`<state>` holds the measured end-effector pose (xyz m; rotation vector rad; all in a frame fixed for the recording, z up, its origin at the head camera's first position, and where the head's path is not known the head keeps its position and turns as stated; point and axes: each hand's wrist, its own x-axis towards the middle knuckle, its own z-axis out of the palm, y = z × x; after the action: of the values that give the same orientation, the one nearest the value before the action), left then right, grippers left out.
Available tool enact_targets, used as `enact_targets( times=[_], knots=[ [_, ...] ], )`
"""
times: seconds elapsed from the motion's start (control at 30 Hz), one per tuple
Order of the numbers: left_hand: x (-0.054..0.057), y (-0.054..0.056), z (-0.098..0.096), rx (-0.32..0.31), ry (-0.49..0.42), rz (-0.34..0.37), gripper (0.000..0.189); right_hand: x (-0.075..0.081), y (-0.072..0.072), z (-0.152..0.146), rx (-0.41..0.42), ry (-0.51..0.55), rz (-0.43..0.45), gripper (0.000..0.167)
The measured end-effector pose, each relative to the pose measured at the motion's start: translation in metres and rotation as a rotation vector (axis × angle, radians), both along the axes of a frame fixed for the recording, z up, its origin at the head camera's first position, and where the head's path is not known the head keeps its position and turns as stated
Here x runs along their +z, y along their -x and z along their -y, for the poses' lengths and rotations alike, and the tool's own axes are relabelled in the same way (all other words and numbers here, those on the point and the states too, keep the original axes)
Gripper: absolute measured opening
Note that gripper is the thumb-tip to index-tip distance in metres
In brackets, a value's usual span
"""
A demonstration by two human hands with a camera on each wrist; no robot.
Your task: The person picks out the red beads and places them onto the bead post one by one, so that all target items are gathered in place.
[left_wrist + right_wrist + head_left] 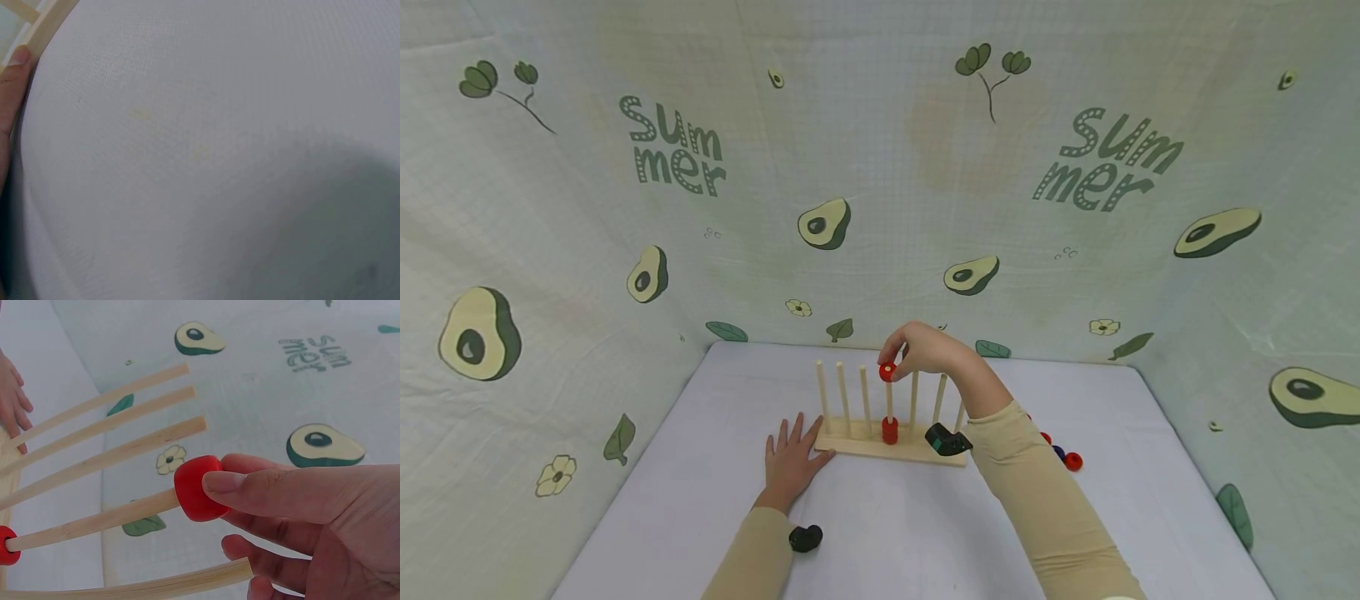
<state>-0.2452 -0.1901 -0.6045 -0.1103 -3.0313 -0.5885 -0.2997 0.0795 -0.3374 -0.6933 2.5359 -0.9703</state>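
A wooden peg rack [880, 450] with several upright pegs stands on the white table. My right hand [925, 348] pinches a red bead [199, 489] between thumb and fingers, at the top of a middle peg [94, 520]; the peg's tip is inside the bead. Lower on that same peg, red beads [890, 431] sit against the base. My left hand [792, 458] lies with fingers spread at the rack's left end, thumb and fingertips touching the base. Only its thumb [17, 69] side shows in the left wrist view, beside the base edge.
Loose red beads [1073, 462] and a dark blue bead [1059, 452] lie on the table right of the rack, partly hidden by my right sleeve [1037, 492]. Cloth walls with avocado prints [972, 276] enclose the table at the back and sides.
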Motion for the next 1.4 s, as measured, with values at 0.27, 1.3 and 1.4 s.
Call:
enact_targets(
  times=[0.27, 1.3, 1.4],
  knots=[
    [-0.002, 0.001, 0.001, 0.0, -0.007, 0.012, 0.076, -0.003, 0.002, 0.0, 0.008, -0.017, 0.004, 0.021],
    [-0.003, 0.002, 0.001, 0.003, 0.007, 0.013, 0.077, -0.01, 0.004, 0.001, 0.041, -0.049, 0.014, 0.019],
    [0.001, 0.001, -0.001, 0.007, 0.01, 0.01, 0.077, -0.011, 0.004, 0.001, 0.049, -0.053, 0.009, 0.02]
  ],
)
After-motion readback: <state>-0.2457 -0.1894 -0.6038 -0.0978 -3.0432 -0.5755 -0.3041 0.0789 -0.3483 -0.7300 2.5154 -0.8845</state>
